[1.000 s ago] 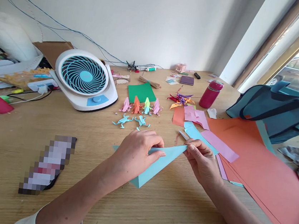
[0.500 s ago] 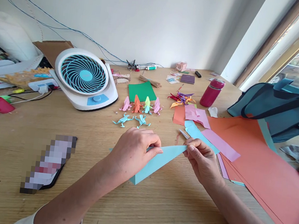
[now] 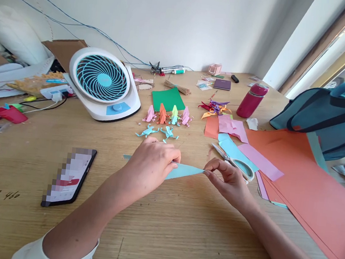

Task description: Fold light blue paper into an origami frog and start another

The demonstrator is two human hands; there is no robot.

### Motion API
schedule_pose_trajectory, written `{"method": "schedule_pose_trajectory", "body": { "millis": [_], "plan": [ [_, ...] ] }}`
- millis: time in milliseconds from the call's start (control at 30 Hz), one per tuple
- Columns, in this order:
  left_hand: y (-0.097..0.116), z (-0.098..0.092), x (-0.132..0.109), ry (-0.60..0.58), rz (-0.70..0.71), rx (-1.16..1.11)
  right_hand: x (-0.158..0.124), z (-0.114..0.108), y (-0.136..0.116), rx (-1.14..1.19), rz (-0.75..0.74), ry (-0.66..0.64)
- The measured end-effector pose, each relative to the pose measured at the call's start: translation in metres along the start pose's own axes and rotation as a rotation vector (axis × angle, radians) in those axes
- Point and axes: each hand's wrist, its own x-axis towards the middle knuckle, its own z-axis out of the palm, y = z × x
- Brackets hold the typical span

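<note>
A folded piece of light blue paper (image 3: 184, 172) stretches between my two hands, narrowing to a point at the right. My left hand (image 3: 155, 165) is closed on its wider part, and covers much of it. With thumb and forefinger my right hand (image 3: 226, 178) pinches the pointed tip. Just behind the right hand lie scissors (image 3: 239, 166) with pale handles. Beyond my left hand are two light blue folded paper figures (image 3: 168, 133) with thin limbs. Behind those stand several pink, orange and green paper figures (image 3: 162, 115).
A fan (image 3: 105, 81) stands at the back left, a phone (image 3: 70, 178) at the front left. Large orange sheets (image 3: 297, 185) and paper strips (image 3: 260, 161) cover the right side. A magenta bottle (image 3: 252, 100) and a teal bag (image 3: 323, 121) are further back.
The blue paper now looks narrower and lies lower toward the table, its lower flap no longer showing. My right hand has moved slightly left, uncovering the scissors. The view has shifted a little.
</note>
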Motion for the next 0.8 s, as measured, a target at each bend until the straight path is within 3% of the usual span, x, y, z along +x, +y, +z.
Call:
{"method": "schedule_pose_trajectory", "body": {
  "millis": [167, 267, 533, 667, 800],
  "plan": [
    [-0.002, -0.007, -0.008, -0.231, -0.01, 0.029, -0.02, 0.015, -0.014, -0.084, 0.11, -0.123],
    [-0.005, -0.006, -0.004, -0.303, 0.019, 0.047, -0.029, 0.022, -0.018, -0.114, 0.166, -0.141],
    [-0.022, 0.025, 0.021, -0.512, 0.07, -0.003, -0.034, 0.03, -0.005, -0.112, 0.225, -0.162],
    [-0.029, 0.04, 0.024, -0.54, 0.094, -0.033, -0.033, 0.029, -0.006, -0.26, 0.172, -0.173],
    [-0.036, 0.057, 0.02, -0.458, 0.141, -0.069, -0.032, 0.029, -0.006, -0.417, 0.062, -0.199]
  ]
}}
